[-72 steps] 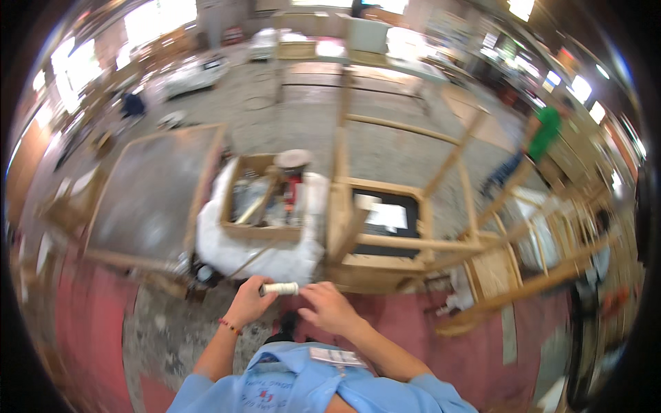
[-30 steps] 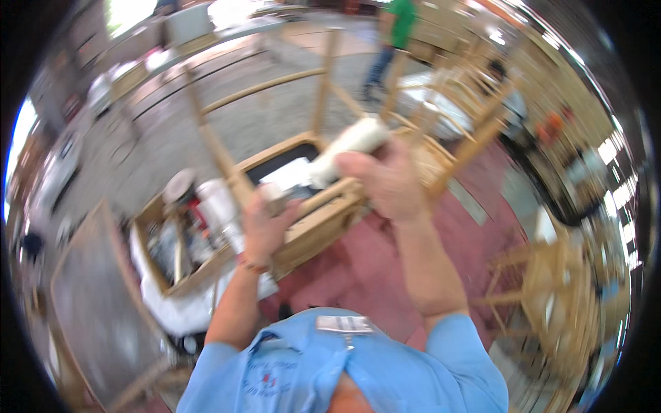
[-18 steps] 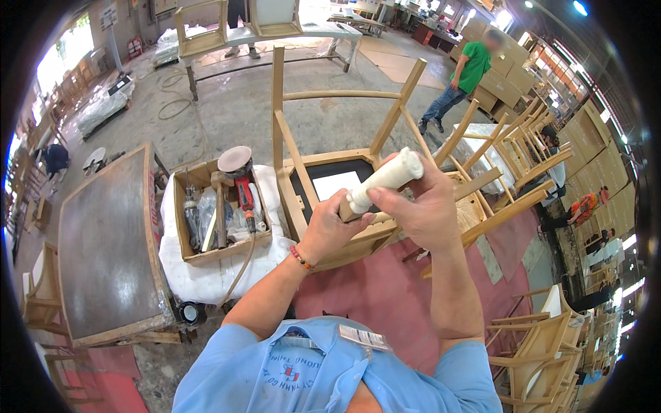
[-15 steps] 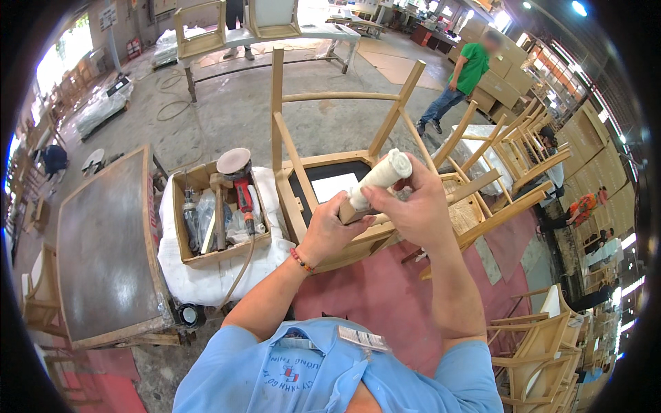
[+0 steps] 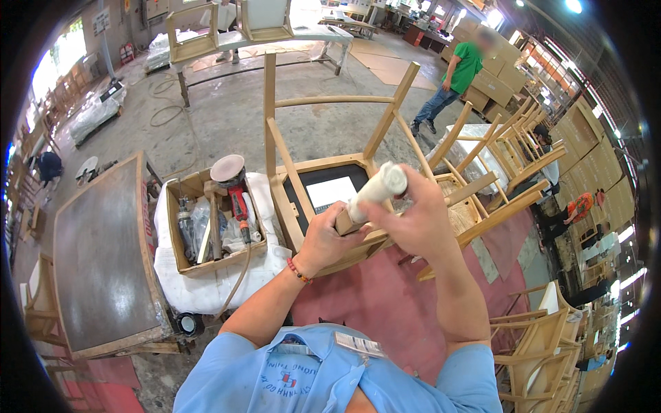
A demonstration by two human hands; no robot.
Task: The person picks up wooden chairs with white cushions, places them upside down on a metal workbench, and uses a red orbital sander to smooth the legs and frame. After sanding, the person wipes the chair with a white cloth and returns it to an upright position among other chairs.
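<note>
A wooden chair (image 5: 396,113) stands upside down in front of me, its legs pointing up and a white sheet (image 5: 332,191) on its dark underside. My left hand (image 5: 329,237) is closed round the square end of a chair leg (image 5: 350,221). In my right hand (image 5: 423,217) is a white bottle-like cylinder (image 5: 377,191), held at a slant. Its lower end meets the wood beside my left thumb; whether it is a bottle or a roll, I cannot tell. My right fingers are partly hidden behind it.
Left of the chair, a cardboard box (image 5: 180,253) of tools rests on white padding (image 5: 180,288). A red sander (image 5: 237,199) with a hose lies in it. A large dark panel (image 5: 103,255) is farther left. More chairs (image 5: 530,330) stand right; a person in green (image 5: 465,69) stands beyond.
The white cylinder and my right hand have shifted slightly left and down. My left hand has stayed on the chair leg. The whole view has turned a little.
</note>
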